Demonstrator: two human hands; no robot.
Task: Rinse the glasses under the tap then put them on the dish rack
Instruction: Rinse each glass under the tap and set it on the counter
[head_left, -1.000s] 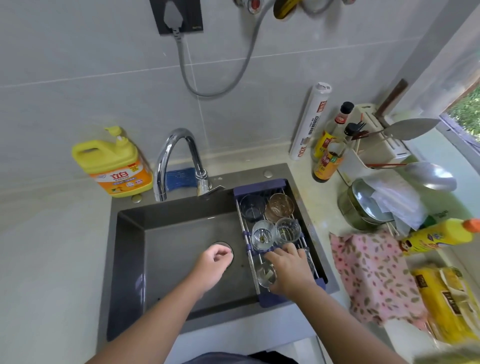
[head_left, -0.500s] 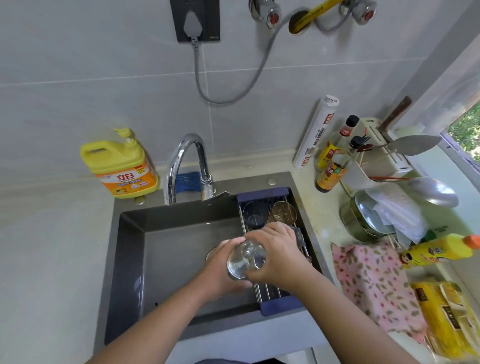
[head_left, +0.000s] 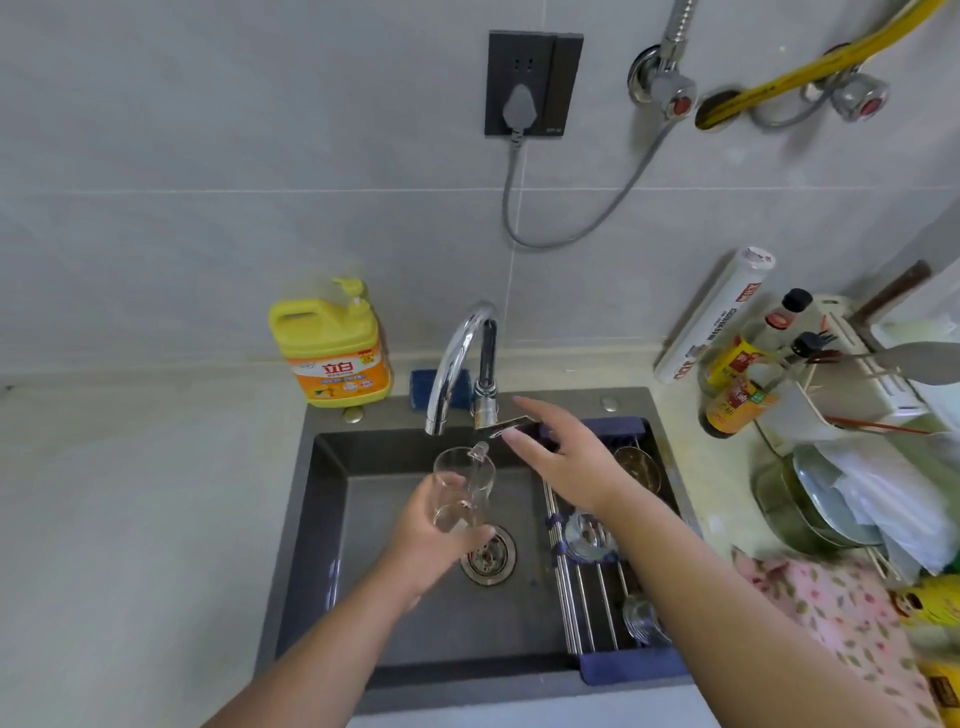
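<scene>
My left hand grips a clear glass over the dark sink, right under the spout of the chrome tap. A thin stream of water runs into the glass. My right hand reaches over the tap's lever with straight fingers resting on it. The blue-ended dish rack spans the sink's right side. It holds a brownish glass at the back, a clear one in the middle and another clear one near the front.
A yellow detergent jug stands behind the sink at the left. Sauce bottles, a white roll, a utensil holder and steel bowls crowd the counter on the right. A pink floral cloth lies by the rack. The drain is open.
The glass passed from my right hand to my left hand and moved under the spout. My right hand went up to the tap lever, and water now runs.
</scene>
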